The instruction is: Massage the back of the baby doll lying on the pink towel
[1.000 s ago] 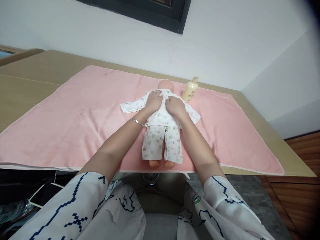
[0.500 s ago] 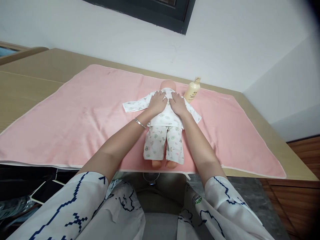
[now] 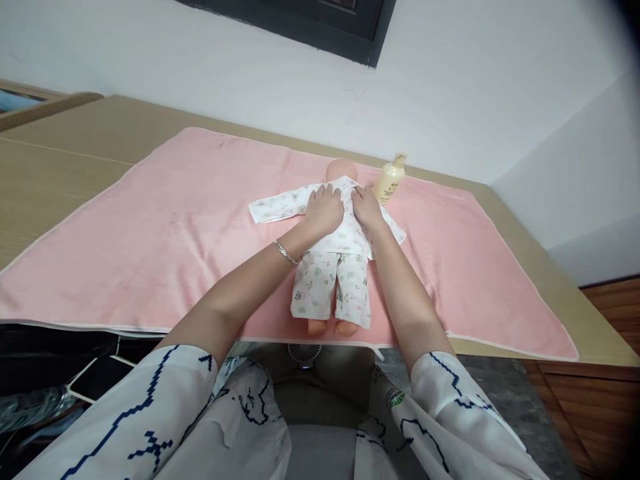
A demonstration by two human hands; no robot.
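Observation:
A baby doll (image 3: 334, 267) lies on a pink towel (image 3: 175, 227), head away from me, dressed in a white printed top and trousers. My left hand (image 3: 324, 209) lies flat on the left side of the doll's chest, fingers stretched out on the cloth. My right hand (image 3: 367, 207) rests flat on the right side of the chest, fingers together and extended. The doll's head (image 3: 341, 169) shows just beyond my fingertips. A silver bangle circles my left wrist.
A cream pump bottle (image 3: 389, 180) stands on the towel right of the doll's head. The towel covers a wooden table (image 3: 60, 173) against a white wall. A dark frame (image 3: 320, 27) hangs above. A wooden cabinet (image 3: 610, 333) is at right.
Both hands have slid slightly on the doll's top, smoothing it toward the collar. The view has shifted a little, so the doll sits slightly further right.

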